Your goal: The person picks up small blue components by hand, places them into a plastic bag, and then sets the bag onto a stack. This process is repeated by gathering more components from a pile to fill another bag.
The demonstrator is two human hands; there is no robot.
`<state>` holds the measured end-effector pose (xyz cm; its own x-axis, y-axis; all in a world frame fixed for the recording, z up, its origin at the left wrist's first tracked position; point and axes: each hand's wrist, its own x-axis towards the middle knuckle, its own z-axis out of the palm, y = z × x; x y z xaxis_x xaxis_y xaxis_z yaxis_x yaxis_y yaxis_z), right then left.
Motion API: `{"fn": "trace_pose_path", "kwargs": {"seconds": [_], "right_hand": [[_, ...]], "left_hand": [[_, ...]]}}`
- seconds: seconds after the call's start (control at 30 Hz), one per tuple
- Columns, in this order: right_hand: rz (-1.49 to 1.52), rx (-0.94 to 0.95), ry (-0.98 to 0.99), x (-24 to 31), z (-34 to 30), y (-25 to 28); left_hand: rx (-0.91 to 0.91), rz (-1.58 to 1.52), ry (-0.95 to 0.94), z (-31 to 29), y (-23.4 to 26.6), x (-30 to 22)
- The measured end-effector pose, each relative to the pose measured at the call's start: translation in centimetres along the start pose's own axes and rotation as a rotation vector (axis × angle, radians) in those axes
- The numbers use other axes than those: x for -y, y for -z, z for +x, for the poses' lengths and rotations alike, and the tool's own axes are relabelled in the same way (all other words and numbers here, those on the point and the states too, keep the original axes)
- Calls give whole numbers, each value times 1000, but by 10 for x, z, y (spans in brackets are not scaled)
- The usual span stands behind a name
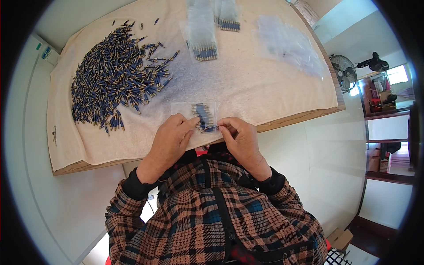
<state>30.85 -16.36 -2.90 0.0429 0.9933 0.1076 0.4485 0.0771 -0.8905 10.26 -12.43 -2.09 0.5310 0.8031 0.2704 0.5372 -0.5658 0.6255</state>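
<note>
A clear plastic bag (pixel 180 108) lies flat near the table's front edge. Inside it, several blue cylindrical pieces with gold-coloured ends (pixel 203 117) are lined up in a stack. My left hand (pixel 170 136) rests over the bag's left part, its index fingertip touching the stack's left side and its thumb held apart lower down. With thumb and fingers pinched together, my right hand (pixel 241 139) grips the bag's right edge. Its fingertips hide that part of the edge.
A large heap of loose blue-and-gold pieces (pixel 117 73) covers the table's left side. Filled bags (pixel 205 52) lie at the back middle, beside another filled group (pixel 229 25). Flat clear bags (pixel 289 44) are piled at the back right. A beige cloth (pixel 260 88) covers the wooden-edged table.
</note>
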Motion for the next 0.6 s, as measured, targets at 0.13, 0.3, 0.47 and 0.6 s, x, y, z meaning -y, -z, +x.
{"fn": "trace_pose_path", "kwargs": {"seconds": [0.13,0.3,0.47,0.6], "right_hand": [[-24,-1,10,-1,-1,0],[-46,-2,26,0,-1,1],[-35,-8,28,1,-1,1],[-36,-8,19,1,-1,0]], "left_hand": [[22,51,15,0,-2,-2],[42,86,42,0,-2,-4],[48,105,31,0,-4,-3],[47,143,18,-1,-5,-4]]}}
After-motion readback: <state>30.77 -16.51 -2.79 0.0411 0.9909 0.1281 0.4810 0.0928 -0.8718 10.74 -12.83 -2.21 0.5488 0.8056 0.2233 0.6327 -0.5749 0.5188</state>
